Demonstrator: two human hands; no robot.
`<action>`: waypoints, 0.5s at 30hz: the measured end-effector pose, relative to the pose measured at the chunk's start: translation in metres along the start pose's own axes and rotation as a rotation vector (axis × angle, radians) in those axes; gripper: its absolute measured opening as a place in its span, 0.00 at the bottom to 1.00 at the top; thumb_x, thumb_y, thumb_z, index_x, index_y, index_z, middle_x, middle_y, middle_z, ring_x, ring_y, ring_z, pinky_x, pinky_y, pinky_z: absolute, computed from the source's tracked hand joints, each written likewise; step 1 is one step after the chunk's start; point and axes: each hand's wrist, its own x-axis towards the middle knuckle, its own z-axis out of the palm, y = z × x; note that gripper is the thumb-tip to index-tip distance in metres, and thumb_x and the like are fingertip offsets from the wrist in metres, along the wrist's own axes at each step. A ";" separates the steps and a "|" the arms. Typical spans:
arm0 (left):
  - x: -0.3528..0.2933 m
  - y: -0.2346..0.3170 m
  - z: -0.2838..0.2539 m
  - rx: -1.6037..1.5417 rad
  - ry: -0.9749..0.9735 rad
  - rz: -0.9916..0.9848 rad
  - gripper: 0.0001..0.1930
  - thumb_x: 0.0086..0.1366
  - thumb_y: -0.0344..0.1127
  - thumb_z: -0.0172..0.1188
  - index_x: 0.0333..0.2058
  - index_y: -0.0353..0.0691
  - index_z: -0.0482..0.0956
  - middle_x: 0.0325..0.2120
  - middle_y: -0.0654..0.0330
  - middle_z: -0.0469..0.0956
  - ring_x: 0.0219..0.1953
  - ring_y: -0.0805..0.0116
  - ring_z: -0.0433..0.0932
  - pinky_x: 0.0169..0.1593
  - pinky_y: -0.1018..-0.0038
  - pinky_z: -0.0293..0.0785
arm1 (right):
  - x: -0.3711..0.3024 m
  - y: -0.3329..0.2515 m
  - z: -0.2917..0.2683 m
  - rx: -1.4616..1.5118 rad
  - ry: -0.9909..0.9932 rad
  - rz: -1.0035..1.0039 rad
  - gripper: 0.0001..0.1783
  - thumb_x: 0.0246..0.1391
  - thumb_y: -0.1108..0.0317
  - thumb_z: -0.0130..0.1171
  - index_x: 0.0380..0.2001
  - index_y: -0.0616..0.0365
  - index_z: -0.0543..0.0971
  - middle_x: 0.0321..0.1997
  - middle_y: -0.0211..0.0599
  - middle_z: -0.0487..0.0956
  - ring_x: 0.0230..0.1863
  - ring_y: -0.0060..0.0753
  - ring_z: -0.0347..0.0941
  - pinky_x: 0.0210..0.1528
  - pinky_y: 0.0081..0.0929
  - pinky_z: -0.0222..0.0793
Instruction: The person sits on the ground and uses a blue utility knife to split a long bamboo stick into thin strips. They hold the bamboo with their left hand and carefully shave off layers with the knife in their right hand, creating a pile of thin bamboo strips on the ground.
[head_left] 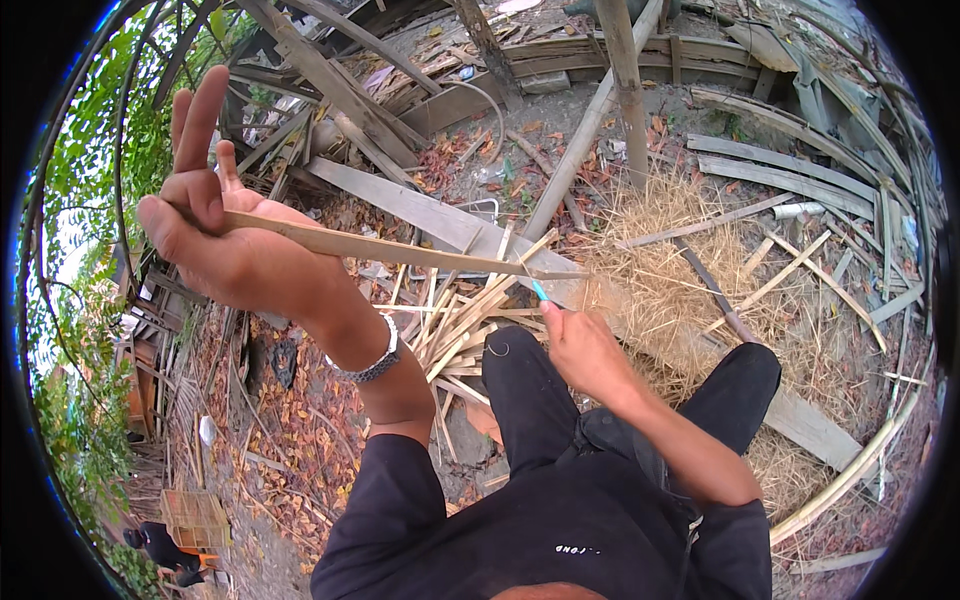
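My left hand [205,200] is raised at the left, with a pale bamboo strip [390,250] pinched between thumb and forefinger. Its other fingers stick up. The strip slants across to the right, its far end over a wooden plank [420,205]. In front of my knees, my right hand [580,345] is closed around the turquoise handle of a small knife [539,290]. The thin blade meets the strip near its far end. Below the strip lies a heap of split bamboo sticks [470,320]. Pale shavings [650,270] are piled to the right of the blade.
A long dark-bladed machete [708,285] rests on the shavings by my right knee. An upright post [626,100] and a leaning pole [575,150] stand ahead. Grey boards [780,175] lie at the far right. A slatted cage [195,517] and a person [165,550] appear at lower left.
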 end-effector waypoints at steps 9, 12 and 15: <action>-0.004 -0.005 0.001 -0.095 0.027 0.008 0.18 0.68 0.46 0.25 0.20 0.48 0.52 0.39 0.41 0.77 0.56 0.57 0.65 0.57 0.50 0.42 | 0.008 0.019 0.004 0.014 -0.031 0.042 0.25 0.63 0.58 0.37 0.24 0.70 0.72 0.17 0.62 0.69 0.23 0.66 0.66 0.29 0.51 0.61; -0.006 -0.003 -0.001 -0.121 0.031 -0.008 0.19 0.68 0.46 0.25 0.19 0.48 0.52 0.39 0.41 0.77 0.56 0.56 0.65 0.58 0.50 0.43 | 0.012 0.030 -0.004 -0.040 -0.022 0.063 0.27 0.63 0.58 0.36 0.22 0.71 0.72 0.19 0.62 0.70 0.25 0.66 0.67 0.30 0.50 0.61; -0.003 -0.004 -0.006 -0.157 0.009 -0.011 0.19 0.68 0.46 0.25 0.19 0.48 0.52 0.39 0.41 0.77 0.56 0.55 0.65 0.58 0.51 0.43 | 0.003 -0.007 -0.011 0.041 -0.011 -0.089 0.28 0.64 0.57 0.36 0.21 0.71 0.72 0.19 0.63 0.70 0.27 0.66 0.67 0.32 0.49 0.62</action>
